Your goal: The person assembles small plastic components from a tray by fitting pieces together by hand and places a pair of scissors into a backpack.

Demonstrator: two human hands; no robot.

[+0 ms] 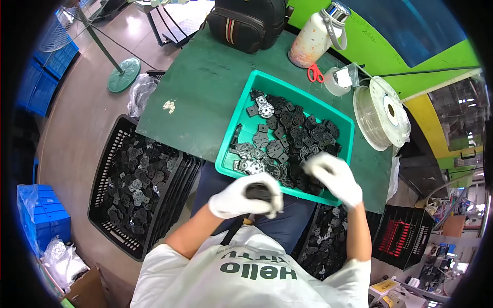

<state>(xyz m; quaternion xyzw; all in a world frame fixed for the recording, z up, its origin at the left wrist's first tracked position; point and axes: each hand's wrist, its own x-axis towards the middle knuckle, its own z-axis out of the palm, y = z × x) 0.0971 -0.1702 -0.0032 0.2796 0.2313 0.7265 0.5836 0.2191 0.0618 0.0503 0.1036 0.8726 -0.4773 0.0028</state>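
A green plastic tray [237, 115] on the table holds many black plastic parts [298, 136], flat with rounded ends, some with a shiny grey face. My left hand [246, 197], in a white glove, is in front of the tray's near edge. Its thumb and fingers curl around a black plastic part, mostly hidden by the glove. My right hand [336, 179], also gloved in white, is over the tray's near right side. Its fingers are bent together above the parts, slightly blurred; whatever is between them cannot be made out.
A black crate [115, 136] of similar parts stands left of the table; another lies below at right. On the green table [187, 97] are a backpack [246, 23], a bottle [314, 38], red scissors [315, 73], a tape-holding cup [336, 82] and a white spool [382, 113].
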